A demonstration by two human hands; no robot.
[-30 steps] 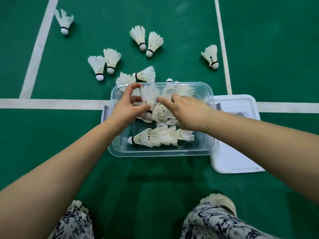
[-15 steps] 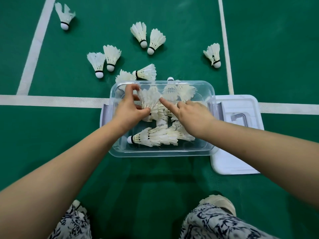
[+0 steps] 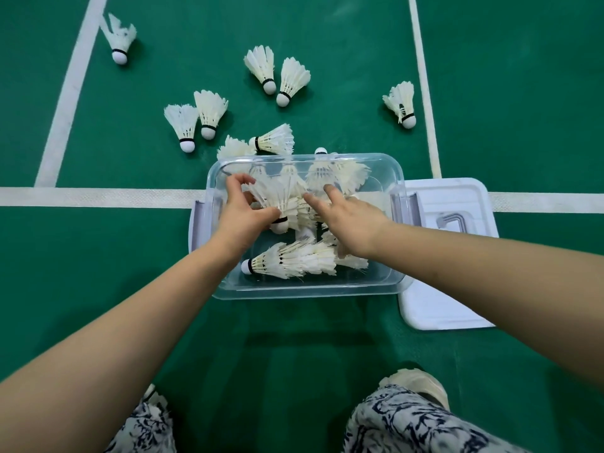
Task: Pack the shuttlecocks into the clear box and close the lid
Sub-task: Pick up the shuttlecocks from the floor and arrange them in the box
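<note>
Both reaching into the clear box (image 3: 307,289) on the green floor (image 3: 294,338): left hand (image 3: 243,214) pinching a shuttlecock (image 3: 277,199) near its cork, right hand (image 3: 351,223) spread loose over the pile, holding nothing. Nine or so more lying beyond the box; lid (image 3: 451,308) just right. Probably featherlight, feathers crushable: best taken at the cork.

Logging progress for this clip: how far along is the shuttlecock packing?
Partly done. Several white feather shuttlecocks already lie in the clear plastic box. In hand: the left hand holds one shuttlecock over the box, the right hand beside it. Left: at least eight loose shuttlecocks on the green court floor; the white lid sits off, right of the box.
</note>
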